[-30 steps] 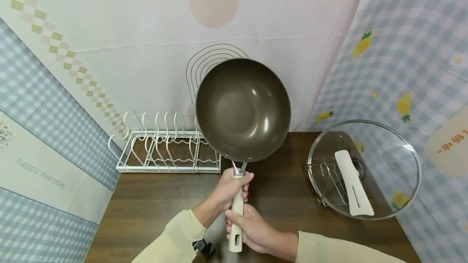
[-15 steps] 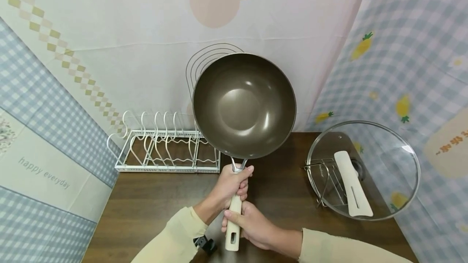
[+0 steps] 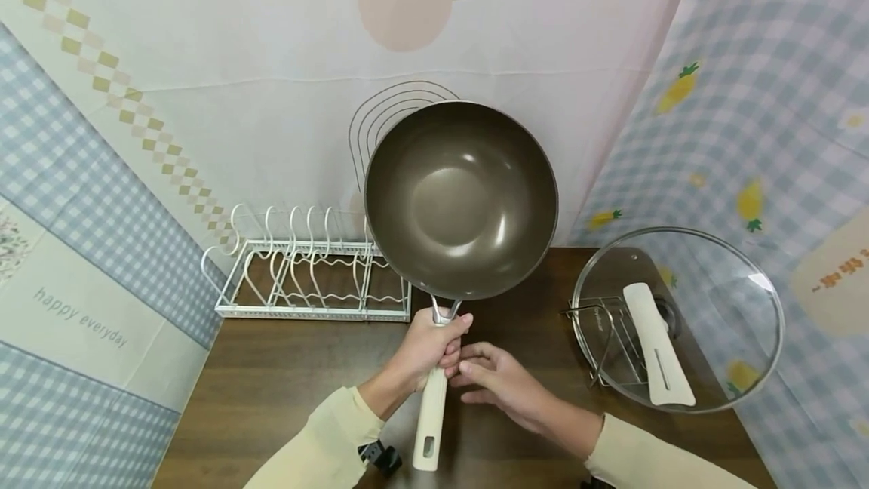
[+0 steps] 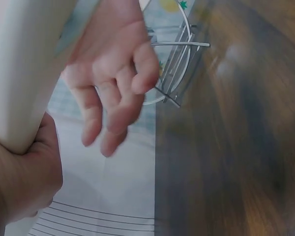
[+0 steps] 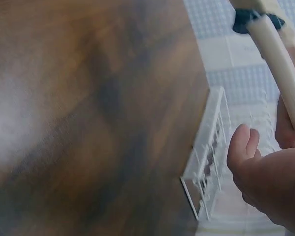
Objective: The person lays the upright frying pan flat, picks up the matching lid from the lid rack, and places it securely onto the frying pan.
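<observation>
A deep brown frying pan (image 3: 462, 198) is held up, its inside facing the head camera. My left hand (image 3: 429, 345) grips its cream handle (image 3: 430, 429) near the metal neck; in the left wrist view those curled fingers (image 4: 46, 162) wrap the handle. Just right of the handle, my right hand (image 3: 505, 383) has loosely bent fingers around nothing, its fingertips close to the left hand's knuckles. The right wrist view shows this right hand (image 5: 265, 177) apart from the handle (image 5: 280, 66).
A white wire rack (image 3: 305, 314) stands at the back left of the wooden table (image 3: 271, 376). On the right, a glass lid (image 3: 720, 308) with a cream handle leans in a small metal stand (image 3: 611, 338). Patterned cloth (image 3: 271, 134) hangs behind.
My right hand has let go of the lower handle and moved up and right. My left hand keeps its grip; the pan has risen a little and its handle end swung slightly left.
</observation>
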`<state>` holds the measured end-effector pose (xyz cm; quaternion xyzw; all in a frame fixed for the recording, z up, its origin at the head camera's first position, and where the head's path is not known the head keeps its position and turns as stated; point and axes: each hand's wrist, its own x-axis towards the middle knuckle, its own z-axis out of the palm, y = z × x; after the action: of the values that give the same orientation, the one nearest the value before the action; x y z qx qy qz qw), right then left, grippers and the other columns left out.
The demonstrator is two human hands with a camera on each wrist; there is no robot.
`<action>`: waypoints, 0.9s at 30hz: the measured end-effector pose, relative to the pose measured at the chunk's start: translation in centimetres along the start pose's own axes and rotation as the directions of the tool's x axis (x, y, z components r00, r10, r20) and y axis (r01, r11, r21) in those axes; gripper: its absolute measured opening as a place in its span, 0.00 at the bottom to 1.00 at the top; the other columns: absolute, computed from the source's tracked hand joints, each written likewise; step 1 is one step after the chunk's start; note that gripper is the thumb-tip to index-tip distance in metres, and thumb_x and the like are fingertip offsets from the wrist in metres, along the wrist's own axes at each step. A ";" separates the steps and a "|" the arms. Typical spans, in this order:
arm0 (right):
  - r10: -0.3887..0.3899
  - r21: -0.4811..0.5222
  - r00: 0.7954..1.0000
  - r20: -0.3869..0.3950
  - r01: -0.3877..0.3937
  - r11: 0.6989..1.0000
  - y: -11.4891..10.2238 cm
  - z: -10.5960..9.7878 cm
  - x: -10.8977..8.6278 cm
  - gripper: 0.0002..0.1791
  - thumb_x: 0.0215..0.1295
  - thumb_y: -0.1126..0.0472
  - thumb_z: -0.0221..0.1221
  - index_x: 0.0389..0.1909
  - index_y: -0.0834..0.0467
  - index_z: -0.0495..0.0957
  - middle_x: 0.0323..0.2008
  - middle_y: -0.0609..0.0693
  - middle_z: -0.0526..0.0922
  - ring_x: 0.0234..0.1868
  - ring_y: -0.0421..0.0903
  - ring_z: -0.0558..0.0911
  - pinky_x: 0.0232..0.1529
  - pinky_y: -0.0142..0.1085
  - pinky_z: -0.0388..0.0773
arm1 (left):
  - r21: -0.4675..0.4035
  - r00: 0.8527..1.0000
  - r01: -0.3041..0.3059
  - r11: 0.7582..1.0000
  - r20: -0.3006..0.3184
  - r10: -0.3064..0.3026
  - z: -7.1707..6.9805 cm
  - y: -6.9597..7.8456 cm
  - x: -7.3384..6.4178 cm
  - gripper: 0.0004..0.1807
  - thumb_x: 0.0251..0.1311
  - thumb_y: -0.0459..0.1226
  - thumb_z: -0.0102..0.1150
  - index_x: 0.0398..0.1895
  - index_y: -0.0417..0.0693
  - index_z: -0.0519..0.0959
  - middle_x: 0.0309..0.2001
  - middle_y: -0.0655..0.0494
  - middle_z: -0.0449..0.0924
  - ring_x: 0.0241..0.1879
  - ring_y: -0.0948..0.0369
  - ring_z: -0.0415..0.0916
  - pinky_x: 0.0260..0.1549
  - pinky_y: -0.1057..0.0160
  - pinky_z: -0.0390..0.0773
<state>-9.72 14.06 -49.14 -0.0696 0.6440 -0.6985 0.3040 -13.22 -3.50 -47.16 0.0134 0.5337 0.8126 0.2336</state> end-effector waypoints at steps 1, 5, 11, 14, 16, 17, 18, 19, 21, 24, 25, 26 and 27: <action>-0.014 -0.001 1.000 -0.009 0.014 1.000 -0.2 -0.4 0.0 0.31 0.77 0.56 0.57 0.68 0.74 0.60 0.58 0.61 0.79 0.55 0.51 0.83 0.57 0.48 0.83 | 0.013 1.000 -0.001 1.000 0.004 0.001 0.0 0.1 0.0 0.20 0.74 0.39 0.58 0.23 0.47 0.65 0.11 0.62 0.59 0.07 0.68 0.55 0.07 0.68 0.62; -0.037 -0.005 0.998 -0.047 0.037 0.999 -1.3 -1.7 0.0 0.34 0.78 0.56 0.56 0.70 0.76 0.56 0.66 0.71 0.71 0.58 0.51 0.82 0.60 0.46 0.82 | 0.039 1.000 0.007 0.999 0.014 -0.008 0.0 0.4 0.0 0.19 0.74 0.40 0.59 0.25 0.46 0.65 0.11 0.63 0.59 0.07 0.68 0.55 0.07 0.67 0.62; -0.075 -0.034 0.987 -0.144 0.071 0.997 -2.2 -3.8 0.7 0.34 0.77 0.59 0.58 0.71 0.75 0.56 0.68 0.72 0.69 0.56 0.47 0.82 0.59 0.43 0.82 | 0.051 1.000 0.015 0.999 0.008 -0.016 0.1 0.6 0.1 0.17 0.73 0.40 0.59 0.26 0.46 0.68 0.12 0.63 0.59 0.07 0.69 0.54 0.08 0.67 0.63; -0.087 -0.032 0.971 -0.223 0.081 0.996 -2.6 -5.0 1.1 0.32 0.75 0.62 0.58 0.70 0.74 0.57 0.64 0.66 0.75 0.53 0.44 0.83 0.56 0.38 0.83 | 0.045 1.000 0.027 0.999 0.001 -0.027 0.0 0.5 0.1 0.17 0.73 0.40 0.59 0.26 0.46 0.68 0.12 0.63 0.58 0.07 0.69 0.54 0.07 0.67 0.62; -0.091 -0.008 0.953 -0.288 0.092 0.996 -3.0 -5.8 1.3 0.30 0.75 0.64 0.57 0.70 0.74 0.58 0.60 0.60 0.79 0.51 0.42 0.83 0.53 0.35 0.84 | 0.039 0.999 0.033 0.999 0.002 -0.033 -0.1 0.4 0.0 0.18 0.73 0.40 0.60 0.25 0.46 0.68 0.12 0.63 0.57 0.07 0.69 0.53 0.07 0.67 0.61; -0.090 0.008 0.942 -0.323 0.098 0.995 -3.2 -6.2 1.4 0.29 0.75 0.65 0.57 0.69 0.74 0.59 0.57 0.56 0.80 0.50 0.41 0.83 0.52 0.34 0.84 | 0.037 0.999 0.034 0.999 0.004 -0.034 -0.1 0.4 0.0 0.17 0.73 0.40 0.60 0.25 0.46 0.68 0.12 0.62 0.57 0.07 0.69 0.53 0.07 0.67 0.61; -0.090 0.026 0.930 -0.357 0.106 0.994 -3.4 -6.6 1.5 0.28 0.76 0.65 0.56 0.69 0.73 0.60 0.55 0.52 0.81 0.49 0.41 0.83 0.51 0.33 0.84 | 0.033 0.999 0.035 0.999 0.006 -0.035 -0.1 0.4 0.0 0.17 0.73 0.40 0.60 0.26 0.45 0.68 0.12 0.62 0.57 0.07 0.69 0.53 0.07 0.67 0.61; -0.089 0.048 0.915 -0.394 0.117 0.992 -3.6 -7.0 1.6 0.26 0.76 0.66 0.55 0.68 0.72 0.61 0.53 0.48 0.82 0.49 0.40 0.83 0.51 0.32 0.84 | 0.031 0.999 0.034 0.999 0.010 -0.035 -0.1 0.4 -0.1 0.17 0.73 0.40 0.60 0.26 0.45 0.68 0.12 0.62 0.57 0.07 0.69 0.53 0.07 0.67 0.61; -0.088 0.088 0.883 -0.462 0.144 0.986 -4.0 -7.7 1.8 0.22 0.78 0.65 0.53 0.67 0.68 0.63 0.49 0.42 0.82 0.47 0.39 0.83 0.49 0.31 0.83 | 0.023 0.999 0.034 0.999 0.015 -0.034 -0.1 0.4 -0.2 0.17 0.73 0.41 0.59 0.27 0.45 0.69 0.12 0.62 0.57 0.07 0.69 0.53 0.07 0.67 0.61; -0.088 0.143 0.835 -0.543 0.195 0.970 -4.7 -8.5 2.1 0.15 0.80 0.64 0.50 0.62 0.61 0.66 0.46 0.38 0.81 0.47 0.38 0.82 0.49 0.30 0.81 | 0.012 0.999 0.036 0.999 0.023 -0.036 -0.1 0.5 -0.3 0.16 0.74 0.40 0.58 0.28 0.44 0.69 0.12 0.62 0.57 0.07 0.69 0.53 0.07 0.67 0.61; -0.091 0.156 0.821 -0.563 0.214 0.964 -5.0 -8.7 2.2 0.12 0.81 0.63 0.49 0.60 0.59 0.66 0.46 0.38 0.81 0.47 0.38 0.82 0.49 0.30 0.81 | 0.011 0.999 0.036 0.999 0.026 -0.037 -0.1 0.5 -0.4 0.16 0.75 0.40 0.57 0.28 0.43 0.69 0.12 0.62 0.57 0.07 0.69 0.53 0.07 0.67 0.61; -0.096 0.167 0.809 -0.580 0.233 0.958 -5.3 -8.9 2.2 0.11 0.81 0.63 0.49 0.59 0.57 0.67 0.46 0.39 0.81 0.47 0.38 0.81 0.50 0.30 0.81 | 0.011 0.999 0.037 0.999 0.029 -0.037 -0.1 0.6 -0.4 0.16 0.75 0.40 0.57 0.28 0.43 0.69 0.12 0.62 0.57 0.07 0.69 0.53 0.07 0.67 0.61; -0.102 0.178 0.797 -0.596 0.255 0.950 -5.6 -9.1 2.2 0.09 0.81 0.63 0.48 0.57 0.56 0.67 0.45 0.39 0.80 0.47 0.38 0.81 0.50 0.30 0.80 | 0.012 0.999 0.039 0.999 0.032 -0.039 -0.1 0.6 -0.5 0.16 0.75 0.40 0.56 0.28 0.43 0.69 0.12 0.62 0.57 0.07 0.69 0.53 0.07 0.67 0.61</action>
<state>-17.87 20.63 -45.98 0.1244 0.6032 -0.7872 0.0321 -13.05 -4.01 -46.57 0.0174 0.5349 0.8045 0.2577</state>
